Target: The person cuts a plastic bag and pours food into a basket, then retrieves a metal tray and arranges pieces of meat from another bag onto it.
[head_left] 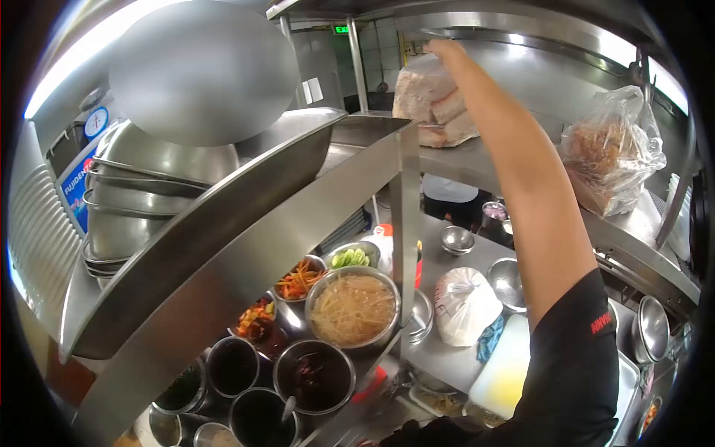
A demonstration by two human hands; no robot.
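Fingers [432, 46] of our right hand [448, 51] curl at the top of the bulky clear bag [421, 93], high beside the steel post [407, 186].

We seem to be at the reaching or gripping step, arm stretched up past the right side of the post; the fingertips are too small for us to tell whether they pinch the plastic, and our left hand is out of view. The bag sits on the raised shelf [450, 162], just right of the post's top, pale slabs inside. We judge that handling it calls for a firm hold on the gathered plastic and care with the weight. Its top points up toward our hand; its long axis looks near upright, though the blocky shape leaves us unsure.
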